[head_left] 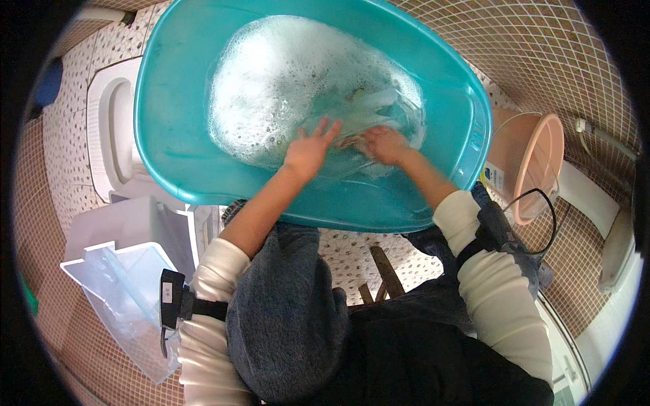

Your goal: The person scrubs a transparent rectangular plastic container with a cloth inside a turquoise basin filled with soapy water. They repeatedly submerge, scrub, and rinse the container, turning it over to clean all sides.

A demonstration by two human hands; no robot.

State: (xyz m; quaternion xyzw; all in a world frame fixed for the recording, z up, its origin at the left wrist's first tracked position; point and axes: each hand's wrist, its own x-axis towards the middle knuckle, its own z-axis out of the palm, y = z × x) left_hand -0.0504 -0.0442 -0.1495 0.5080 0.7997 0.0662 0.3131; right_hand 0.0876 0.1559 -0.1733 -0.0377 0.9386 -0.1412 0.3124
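Note:
A large teal basin (183, 145) holds water topped with white suds (261, 88). My left hand (311, 150) is at the near edge of the foam, palm down, with its fingers apart and nothing in them. Beside it on the right, my right hand (384, 144) is at the water with its fingers curled in. A tan, blurred thing (349, 141) shows at its fingertips; its kind I cannot make out. Just beyond lie clear, see-through pieces (386, 98), partly under water, their shape hard to tell.
A peach bucket (538, 166) stands right of the basin. To the left are a white squat toilet (112, 128), a grey bin (128, 220) and a clear plastic container (132, 298) with a white rim. Wooden legs (386, 271) show below me. A tiled wall (535, 54) rises behind.

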